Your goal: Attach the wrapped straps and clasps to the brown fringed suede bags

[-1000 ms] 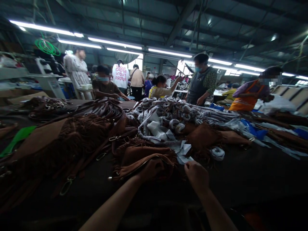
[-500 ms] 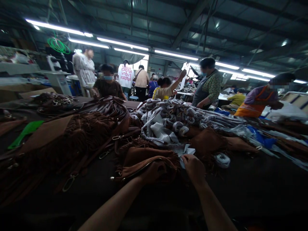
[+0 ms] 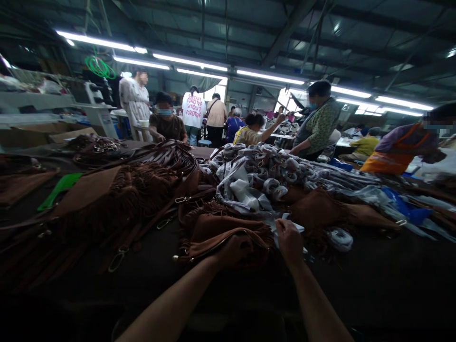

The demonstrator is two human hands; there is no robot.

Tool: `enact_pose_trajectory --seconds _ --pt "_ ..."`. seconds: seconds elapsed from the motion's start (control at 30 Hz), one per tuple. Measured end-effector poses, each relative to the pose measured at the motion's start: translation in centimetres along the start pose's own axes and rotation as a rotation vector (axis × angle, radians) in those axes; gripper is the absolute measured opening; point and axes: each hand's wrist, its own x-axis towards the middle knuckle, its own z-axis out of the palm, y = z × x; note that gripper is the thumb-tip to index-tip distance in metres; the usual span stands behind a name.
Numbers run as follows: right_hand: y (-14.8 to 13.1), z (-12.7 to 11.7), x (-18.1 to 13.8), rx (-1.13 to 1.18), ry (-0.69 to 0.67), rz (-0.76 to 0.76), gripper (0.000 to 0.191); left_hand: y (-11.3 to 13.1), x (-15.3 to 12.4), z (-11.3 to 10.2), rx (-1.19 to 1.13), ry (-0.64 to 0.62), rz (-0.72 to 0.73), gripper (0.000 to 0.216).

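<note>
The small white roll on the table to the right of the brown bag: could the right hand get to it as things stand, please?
Probably yes. The right hand rests on white paper beside the brown bag, and the white roll lies on the table just to its right, with only brown fringe between.

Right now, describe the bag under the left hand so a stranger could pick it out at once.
Start at the long dark table heaped with brown fringed goods. At its near edge, in front of the grey wrapped rolls, lies a brown suede bag. Unlike the others, the left hand grips its open, zip-edged mouth while the right hand pinches white paper beside it.
</note>
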Motion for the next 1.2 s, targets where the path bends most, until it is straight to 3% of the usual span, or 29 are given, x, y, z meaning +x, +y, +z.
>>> enact_pose_trajectory --seconds 0.07,0.2,0.4,0.67,1.0,1.2 --pt "-1.1 -1.3 -1.4 0.117 0.011 -0.022 0.039 0.0 0.0 0.0 -0.01 -0.008 -0.005 0.011" --pt "-4.6 -2.9 -5.2 0.194 -0.149 -0.081 0.032 -0.2 0.0 0.1 -0.109 -0.033 0.075 0.022" --pt "-7.3 -1.5 -8.4 -0.158 -0.26 -0.014 0.022 -0.7 0.3 0.1 -0.075 -0.005 0.063 0.028" --pt "-8.2 -1.2 -7.9 -0.33 -0.267 0.033 0.024 -0.4 0.3 -0.2 -0.174 0.013 0.121 0.025" --pt "-6.8 -0.5 -8.8 -0.239 -0.199 -0.094 0.028 -1.0 0.6 -0.2 -0.288 -0.042 -0.088 0.016" --pt "-6.5 -0.5 -8.6 -0.128 -0.16 -0.107 0.032 -0.2 0.3 -0.5 -0.336 -0.11 -0.04 0.012"
